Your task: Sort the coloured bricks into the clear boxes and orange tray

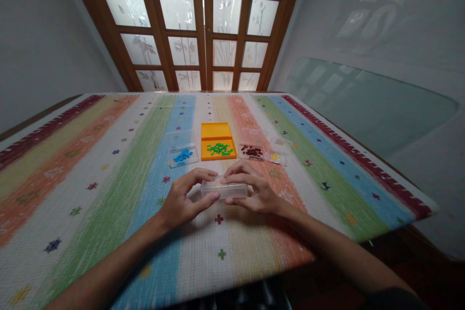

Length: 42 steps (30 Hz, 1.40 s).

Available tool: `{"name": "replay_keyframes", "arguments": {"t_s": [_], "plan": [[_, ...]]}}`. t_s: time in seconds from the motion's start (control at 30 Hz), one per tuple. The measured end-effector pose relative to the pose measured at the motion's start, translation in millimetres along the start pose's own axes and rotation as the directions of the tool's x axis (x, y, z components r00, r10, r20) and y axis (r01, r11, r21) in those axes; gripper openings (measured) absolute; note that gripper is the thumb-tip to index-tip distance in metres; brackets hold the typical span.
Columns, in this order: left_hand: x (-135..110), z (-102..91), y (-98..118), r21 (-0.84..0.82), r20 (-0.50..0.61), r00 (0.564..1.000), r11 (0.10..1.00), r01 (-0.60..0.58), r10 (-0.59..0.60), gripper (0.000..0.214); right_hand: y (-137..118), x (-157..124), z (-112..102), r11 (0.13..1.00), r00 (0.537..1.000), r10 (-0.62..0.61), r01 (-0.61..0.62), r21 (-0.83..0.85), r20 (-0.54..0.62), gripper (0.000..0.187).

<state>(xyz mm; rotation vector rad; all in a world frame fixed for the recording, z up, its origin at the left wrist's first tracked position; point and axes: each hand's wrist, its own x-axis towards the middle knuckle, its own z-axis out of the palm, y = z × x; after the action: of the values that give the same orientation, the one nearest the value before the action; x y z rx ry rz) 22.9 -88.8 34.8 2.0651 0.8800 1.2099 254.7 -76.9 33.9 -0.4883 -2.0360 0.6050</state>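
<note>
Between my two hands is a translucent plastic box (232, 191), its lid closed. My left hand (187, 197) grips the left end, thumb along the near side and fingers over the far edge. At the right end, my right hand (256, 188) holds it with fingers on top and the thumb below the front. Just beyond the box stands an open orange case (215, 131) with green small pieces (220, 149) in its near half. What the translucent box contains, if anything, I cannot make out.
Left of the orange case, an open clear box (194, 157) holds blue pieces (182, 155). To its right are clear boxes with dark brown pieces (252, 151) and yellow pieces (275, 157). A striped cloth (119, 193) covers the table; wooden glazed doors (203, 34) stand behind.
</note>
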Motion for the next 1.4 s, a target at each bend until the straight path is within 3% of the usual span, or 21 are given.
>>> {"name": "replay_keyframes", "arguments": {"t_s": [0.1,0.33,0.53,0.63,0.73,0.83,0.93,1.13,1.4], "plan": [[1,-2.5,1,0.032,0.006,1.000,0.999,0.004,-0.004,0.019,-1,0,-4,0.999,0.997,0.038,-0.036,-0.035,0.062,0.041],[3,-7.8,-7,0.206,0.102,0.987,0.968,-0.141,0.122,0.028,8,-2,-13,0.983,0.984,0.100,-0.075,-0.166,0.146,0.052],[2,-21.2,-19,0.302,0.214,0.971,0.938,-0.172,0.109,0.052,17,-9,-11,0.965,0.956,0.194,-0.146,-0.217,0.219,0.055],[5,-34.9,-28,0.386,0.120,0.986,0.909,-0.158,0.120,0.058,18,-12,-11,0.952,0.928,0.257,-0.194,-0.239,0.271,0.058],[9,-50.4,-41,0.470,-0.050,0.989,0.877,-0.099,0.139,0.063,18,-12,-12,0.945,0.912,0.274,-0.197,-0.260,0.305,0.061],[12,-64.5,-56,0.496,-0.203,0.977,0.867,0.042,0.069,0.075,18,-12,-13,0.945,0.911,0.276,-0.198,-0.260,0.308,0.065],[12,-74.2,-73,0.464,-0.288,0.956,0.866,0.186,-0.052,0.094,16,-12,-14,0.944,0.910,0.277,-0.199,-0.263,0.308,0.067],[10,-78.5,-93,0.371,-0.175,0.947,0.872,0.319,-0.271,0.110,13,-12,-14,0.935,0.916,0.289,-0.208,-0.286,0.279,0.066],[14,-79.8,-95,0.251,-0.215,0.931,0.904,0.346,-0.296,0.105,13,-13,-13,0.935,0.930,0.264,-0.182,-0.305,0.257,0.066]]}}
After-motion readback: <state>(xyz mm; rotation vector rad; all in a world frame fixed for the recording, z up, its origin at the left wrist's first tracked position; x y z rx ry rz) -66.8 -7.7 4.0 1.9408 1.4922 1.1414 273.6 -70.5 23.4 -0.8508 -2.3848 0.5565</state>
